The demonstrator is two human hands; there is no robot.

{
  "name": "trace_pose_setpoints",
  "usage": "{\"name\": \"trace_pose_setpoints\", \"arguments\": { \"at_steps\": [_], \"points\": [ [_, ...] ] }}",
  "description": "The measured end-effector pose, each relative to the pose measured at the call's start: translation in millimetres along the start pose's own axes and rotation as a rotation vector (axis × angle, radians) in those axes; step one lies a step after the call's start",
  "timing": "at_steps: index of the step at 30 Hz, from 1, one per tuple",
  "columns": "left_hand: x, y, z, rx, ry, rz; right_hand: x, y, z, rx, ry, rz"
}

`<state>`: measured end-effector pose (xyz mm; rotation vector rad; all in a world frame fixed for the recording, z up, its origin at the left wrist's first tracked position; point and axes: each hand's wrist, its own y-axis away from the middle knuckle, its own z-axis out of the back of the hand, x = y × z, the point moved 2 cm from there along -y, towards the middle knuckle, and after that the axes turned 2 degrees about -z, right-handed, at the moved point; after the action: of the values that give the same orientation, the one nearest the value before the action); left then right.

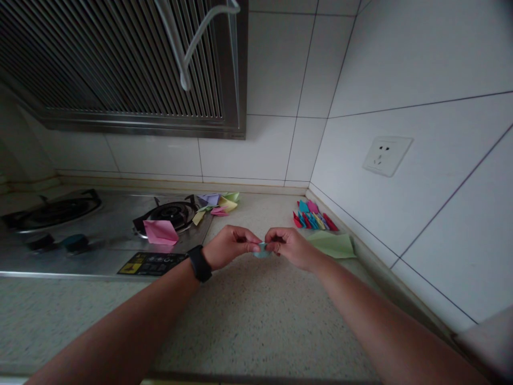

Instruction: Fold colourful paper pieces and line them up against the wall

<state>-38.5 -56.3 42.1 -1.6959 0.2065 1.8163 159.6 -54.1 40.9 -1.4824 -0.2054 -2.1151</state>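
Left hand [230, 247] and right hand [292, 247] are positioned with fingertips facing, just beside each other. Each hand forms a thumb-and-finger pinch. Left forearm [132, 321] and right forearm [368, 305] slant inward, behind the hands.

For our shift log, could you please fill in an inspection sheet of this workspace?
Surface: speckled countertop, adjoining a gas stove.
Job's things: small light-blue paper.
Clutter: pink paper on the stove; pastel papers near its right edge; small folded papers and green paper by the right wall.
Hands: left hand, with black wristband above it, and right hand pinch the light-blue paper.
Cables: none certain; white curved piece before the range hood, nature unclear.
Surroundings: tiled walls, socket.
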Motion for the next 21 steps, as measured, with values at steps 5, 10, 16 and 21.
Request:
{"name": "trace_pose_setpoints", "arguments": {
  "at_steps": [5, 10, 16, 21],
  "points": [
    [3, -1, 0, -0.017, 0.018, 0.013, 2, 0, 1, 0.0, 0.022, 0.026],
    [5, -4, 6, -0.116, -0.215, -0.005, -3, -2, 8, -0.116, 0.02, 0.049],
    [3, -3, 9, -0.155, -0.439, -0.035, -12, -3, 9, -0.141, 0.088, 0.069],
    [1, -2, 9, -0.185, -0.489, -0.066, -3, 3, 8, -0.142, 0.418, 0.204]
  ]
}}
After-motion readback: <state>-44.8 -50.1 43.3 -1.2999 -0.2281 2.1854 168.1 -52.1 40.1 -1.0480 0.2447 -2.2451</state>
